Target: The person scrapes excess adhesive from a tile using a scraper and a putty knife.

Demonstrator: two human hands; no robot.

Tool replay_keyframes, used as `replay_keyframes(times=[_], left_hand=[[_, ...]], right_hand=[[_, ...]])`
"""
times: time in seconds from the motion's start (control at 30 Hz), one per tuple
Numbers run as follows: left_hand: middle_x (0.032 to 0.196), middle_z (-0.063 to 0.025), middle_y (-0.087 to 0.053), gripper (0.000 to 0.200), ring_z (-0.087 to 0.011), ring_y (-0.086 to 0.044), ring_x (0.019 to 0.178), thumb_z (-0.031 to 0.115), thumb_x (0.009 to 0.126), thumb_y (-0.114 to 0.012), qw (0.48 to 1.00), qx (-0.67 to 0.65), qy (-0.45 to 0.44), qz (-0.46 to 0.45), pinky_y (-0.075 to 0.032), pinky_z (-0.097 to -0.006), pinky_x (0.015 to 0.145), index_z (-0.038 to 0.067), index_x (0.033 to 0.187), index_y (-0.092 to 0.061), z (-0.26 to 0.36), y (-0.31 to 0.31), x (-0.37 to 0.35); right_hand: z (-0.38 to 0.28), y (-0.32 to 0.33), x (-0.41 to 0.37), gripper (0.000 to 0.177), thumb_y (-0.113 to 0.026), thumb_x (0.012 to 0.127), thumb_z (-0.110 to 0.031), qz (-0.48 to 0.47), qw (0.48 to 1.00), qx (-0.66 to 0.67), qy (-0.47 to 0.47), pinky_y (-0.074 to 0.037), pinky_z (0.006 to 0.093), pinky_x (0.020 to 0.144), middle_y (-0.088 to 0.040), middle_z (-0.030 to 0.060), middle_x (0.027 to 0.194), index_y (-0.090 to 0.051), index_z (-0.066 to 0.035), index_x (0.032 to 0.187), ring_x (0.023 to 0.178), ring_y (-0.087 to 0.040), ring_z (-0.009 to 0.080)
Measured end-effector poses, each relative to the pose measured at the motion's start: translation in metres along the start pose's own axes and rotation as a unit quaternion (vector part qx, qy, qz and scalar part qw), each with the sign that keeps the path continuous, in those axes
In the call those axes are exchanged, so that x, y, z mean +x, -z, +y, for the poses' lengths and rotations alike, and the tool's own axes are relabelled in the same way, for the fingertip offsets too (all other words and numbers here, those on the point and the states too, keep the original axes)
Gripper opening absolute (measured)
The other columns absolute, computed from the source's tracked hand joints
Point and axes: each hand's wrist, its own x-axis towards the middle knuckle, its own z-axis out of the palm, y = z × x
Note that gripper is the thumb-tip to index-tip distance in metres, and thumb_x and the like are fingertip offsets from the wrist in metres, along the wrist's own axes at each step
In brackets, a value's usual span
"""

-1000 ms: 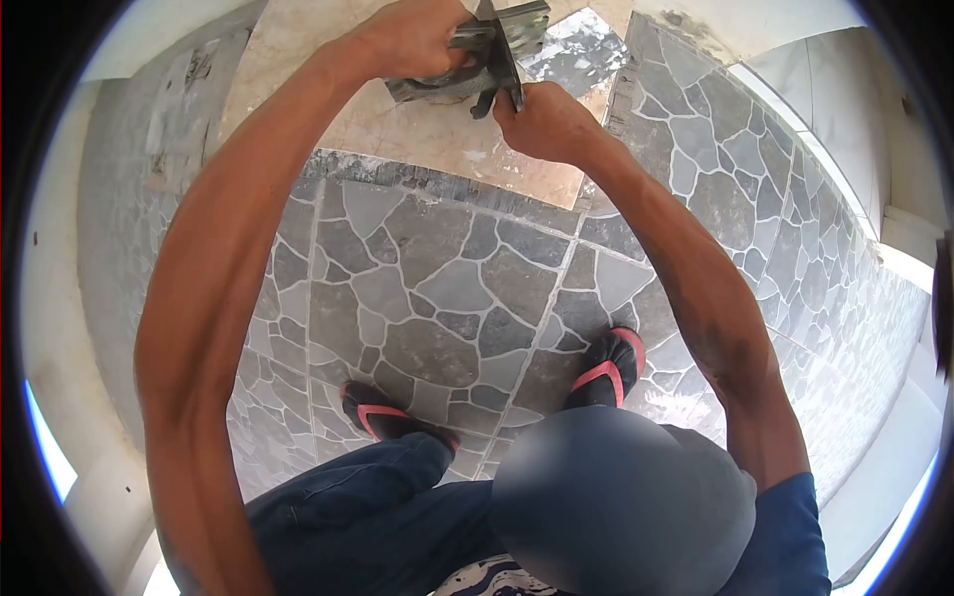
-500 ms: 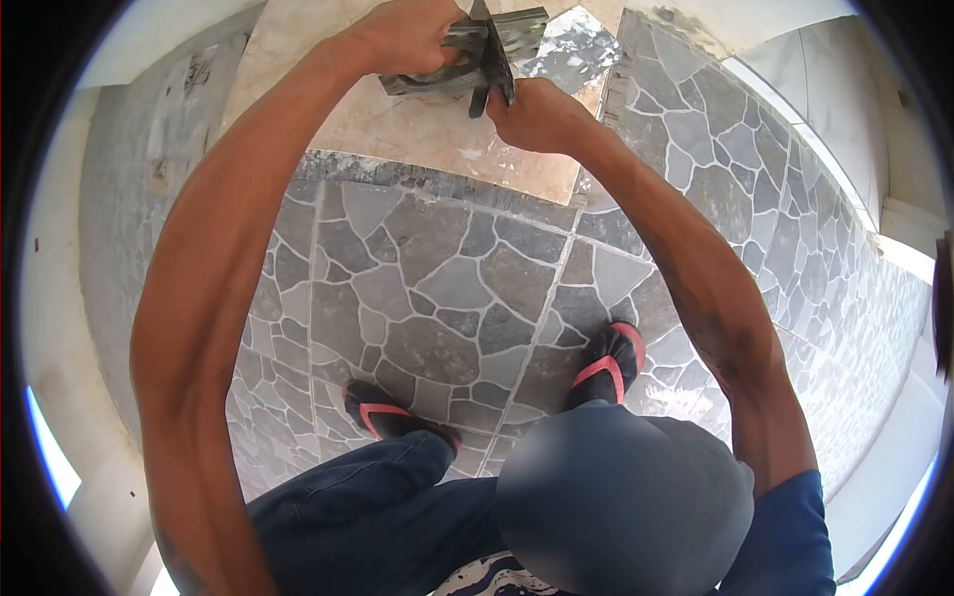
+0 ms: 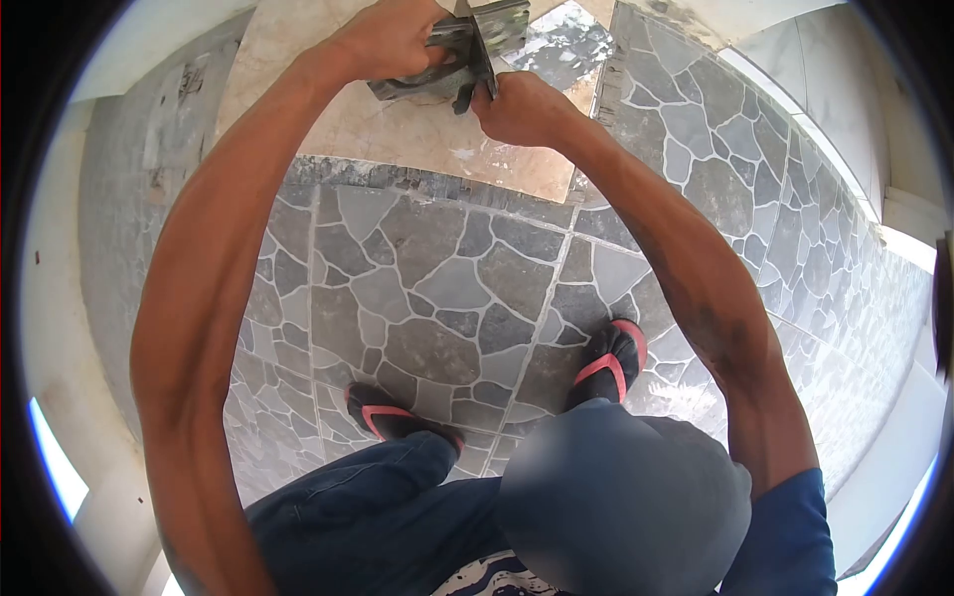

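My left hand (image 3: 396, 40) is closed around a flat, rectangular grey metal tool (image 3: 509, 28) that looks like a plastering trowel. Its handle is mostly hidden by my fingers. My right hand (image 3: 525, 107) grips a dark, thin-bladed tool (image 3: 481, 52), seen nearly edge-on. That blade crosses the face of the flat tool and appears to touch it. Both tools are above a beige, stained board (image 3: 328, 124). Beyond my right hand, a sheet with white and grey smears (image 3: 566, 45) lies on the board's far right.
Grey stone-pattern tiles (image 3: 432, 243) with pale joints cover the floor. My feet in red-strapped sandals (image 3: 611, 363) stand behind the board. A white wall edge (image 3: 805, 134) runs along the right, and a grey smeared strip (image 3: 189, 109) lies to the left.
Both hands, with their tools, have shifted slightly left and upward. The blade still crosses the flat tool. My feet have stayed in place.
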Motion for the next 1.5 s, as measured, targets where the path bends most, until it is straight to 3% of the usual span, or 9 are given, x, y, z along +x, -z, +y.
replay_keyframes(times=[0.1, 0.2, 0.4, 0.67, 0.8, 1.0, 1.1, 1.27, 1.5], left_hand=[[0.076, -0.0239, -0.067, 0.018, -0.0413, -0.067, 0.075, 0.02, 0.071, -0.064, 0.997, 0.027, -0.057, 0.033, -0.053, -0.0478, 0.067, 0.006, 0.081, -0.07, -0.003, -0.008, 0.002], [0.073, -0.0205, -0.063, 0.021, -0.0389, -0.061, 0.069, 0.018, 0.08, -0.066, 0.991, -0.037, -0.103, 0.073, -0.047, -0.0454, 0.065, 0.004, 0.095, -0.068, -0.007, -0.015, -0.003], [0.071, -0.0199, -0.063, 0.023, -0.038, -0.06, 0.068, 0.017, 0.078, -0.066, 0.996, -0.038, -0.035, 0.073, -0.047, -0.0444, 0.064, 0.002, 0.095, -0.067, -0.005, -0.014, -0.007], [0.073, -0.0205, -0.064, 0.021, -0.037, -0.062, 0.068, 0.015, 0.079, -0.066, 0.994, -0.029, -0.073, 0.072, -0.048, -0.0443, 0.065, 0.002, 0.095, -0.068, -0.003, -0.014, -0.008], [0.074, -0.0219, -0.063, 0.02, -0.0378, -0.061, 0.067, 0.013, 0.079, -0.066, 0.996, -0.081, -0.007, 0.049, -0.048, -0.0439, 0.065, 0.001, 0.095, -0.067, -0.005, -0.009, -0.006], [0.069, -0.0202, -0.062, 0.021, -0.0374, -0.059, 0.065, 0.016, 0.08, -0.068, 0.999, -0.021, -0.039, 0.03, -0.047, -0.0445, 0.063, 0.002, 0.095, -0.068, 0.004, -0.009, -0.007], [0.076, -0.018, -0.067, 0.017, -0.0395, -0.064, 0.074, 0.017, 0.077, -0.069, 0.993, 0.011, -0.086, 0.081, -0.051, -0.0469, 0.068, 0.005, 0.089, -0.07, 0.001, -0.015, -0.008], [0.077, -0.0176, -0.068, 0.014, -0.0391, -0.064, 0.074, 0.015, 0.077, -0.068, 0.999, -0.01, -0.019, 0.05, -0.05, -0.0478, 0.068, 0.005, 0.087, -0.069, 0.004, -0.009, -0.012], [0.075, -0.0169, -0.067, 0.014, -0.0389, -0.064, 0.072, 0.014, 0.077, -0.068, 0.993, 0.025, -0.074, 0.087, -0.05, -0.0482, 0.066, 0.006, 0.088, -0.069, 0.003, -0.017, -0.012]], right_hand=[[-0.005, 0.007, 0.018, 0.041, -0.047, 0.094, -0.03, -0.022, 0.998, -0.018, -0.048, -0.053, 0.0475, 0.08, -0.068, 0.0268, 0.087, -0.069, 0.004, 0.086, 0.087, -0.066, 0.0425], [-0.008, 0.015, 0.023, 0.041, -0.048, 0.094, -0.03, -0.022, 0.999, -0.019, -0.028, -0.053, 0.0474, 0.082, -0.068, 0.0276, 0.088, -0.069, 0.005, 0.088, 0.089, -0.066, 0.0422], [-0.004, 0.008, -0.011, 0.051, -0.048, 0.095, -0.036, -0.024, 1.0, 0.004, -0.015, -0.052, 0.0483, 0.075, -0.065, 0.0324, 0.08, -0.066, 0.012, 0.087, 0.081, -0.067, 0.045], [-0.007, 0.015, 0.018, 0.039, -0.047, 0.094, -0.028, -0.01, 1.0, -0.022, -0.005, -0.053, 0.0476, 0.08, -0.068, 0.0266, 0.092, -0.069, 0.004, 0.092, 0.09, -0.065, 0.0435], [-0.002, 0.005, -0.003, 0.046, -0.049, 0.094, -0.033, -0.01, 1.0, -0.005, 0.001, -0.053, 0.0478, 0.074, -0.066, 0.0315, 0.08, -0.065, 0.009, 0.085, 0.08, -0.066, 0.0461], [-0.001, 0.006, 0.008, 0.051, -0.05, 0.094, -0.037, -0.017, 1.0, 0.018, -0.014, -0.053, 0.0482, 0.076, -0.066, 0.0314, 0.079, -0.065, 0.01, 0.081, 0.081, -0.067, 0.0457], [-0.003, 0.016, 0.011, 0.05, -0.05, 0.094, -0.037, -0.018, 1.0, -0.009, -0.005, -0.053, 0.0485, 0.076, -0.066, 0.0316, 0.081, -0.066, 0.009, 0.084, 0.083, -0.067, 0.0455], [0.012, -0.007, 0.008, 0.046, -0.05, 0.094, -0.036, -0.008, 1.0, -0.019, 0.018, -0.053, 0.0483, 0.076, -0.066, 0.0317, 0.083, -0.066, 0.007, 0.091, 0.082, -0.067, 0.0445], [-0.005, 0.013, 0.018, 0.045, -0.05, 0.094, -0.033, -0.037, 0.999, -0.019, -0.014, -0.053, 0.0487, 0.074, -0.066, 0.0314, 0.084, -0.065, 0.009, 0.091, 0.083, -0.067, 0.0442]])
